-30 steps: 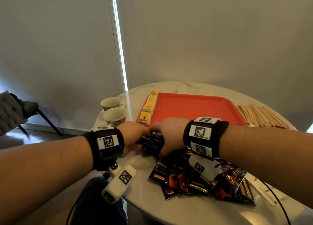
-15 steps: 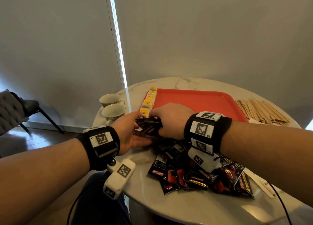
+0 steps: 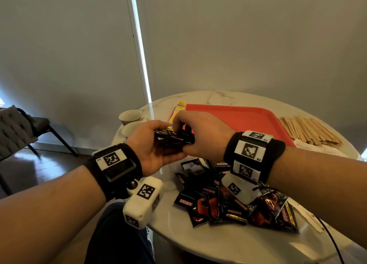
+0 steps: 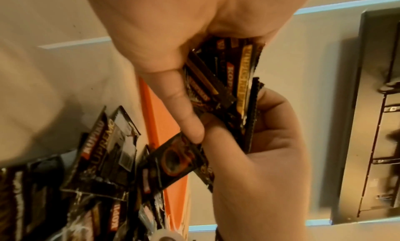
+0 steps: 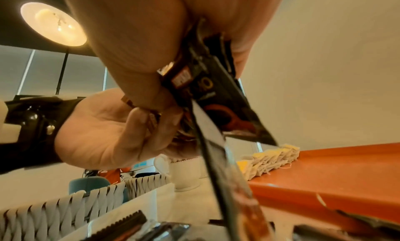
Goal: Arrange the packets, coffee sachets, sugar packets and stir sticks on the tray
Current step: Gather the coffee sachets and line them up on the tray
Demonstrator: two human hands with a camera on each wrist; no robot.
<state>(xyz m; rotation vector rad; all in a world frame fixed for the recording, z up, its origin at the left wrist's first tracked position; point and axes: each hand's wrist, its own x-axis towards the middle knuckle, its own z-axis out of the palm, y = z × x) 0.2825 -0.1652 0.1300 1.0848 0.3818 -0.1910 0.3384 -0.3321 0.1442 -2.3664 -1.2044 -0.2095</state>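
Both hands hold one stack of dark coffee sachets (image 3: 172,142) in the air above the near left corner of the red tray (image 3: 238,120). My left hand (image 3: 168,151) lies palm up under the stack with its thumb on top. From the right, my right hand (image 3: 183,139) grips the stack's other end. The left wrist view shows the stack (image 4: 233,84) edge-on between both hands. More coffee sachets (image 3: 228,202) lie in a loose pile on the table below my right wrist. Yellow packets (image 3: 179,108) line the tray's left side. Wooden stir sticks (image 3: 309,130) lie right of the tray.
Two white cups (image 3: 132,115) stand on the round marble table (image 3: 218,242) left of the tray. A grey chair (image 3: 15,128) is on the floor at the far left. In the right wrist view a white woven basket (image 5: 65,210) stands near the cups.
Both hands have lifted the stack of sachets off the table and carried it up toward the tray's near left corner. The left hand has turned palm up beneath it.
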